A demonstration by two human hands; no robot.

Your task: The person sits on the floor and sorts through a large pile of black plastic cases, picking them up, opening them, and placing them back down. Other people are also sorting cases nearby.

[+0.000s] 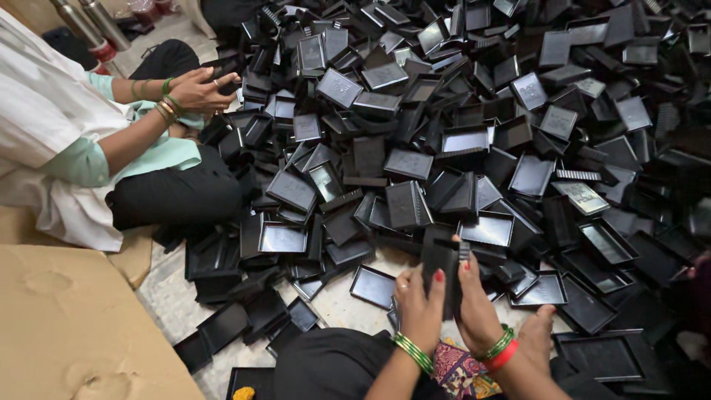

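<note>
My left hand (419, 302) and my right hand (476, 305) both grip a small stack of black plastic box parts (443, 268), held upright between them at the bottom centre of the head view. Green bangles circle my left wrist, and green and red bangles circle my right. Just beyond my hands begins a huge pile of black plastic trays and lids (459, 126) spread over the floor. A single shallow tray (372, 286) lies flat on the floor left of my left hand.
Another person in a white top and black trousers (67, 141) sits on the left, their hands (198, 90) together over a black part. Brown cardboard (67, 326) covers the lower left. Metal flasks (90, 22) stand at the top left.
</note>
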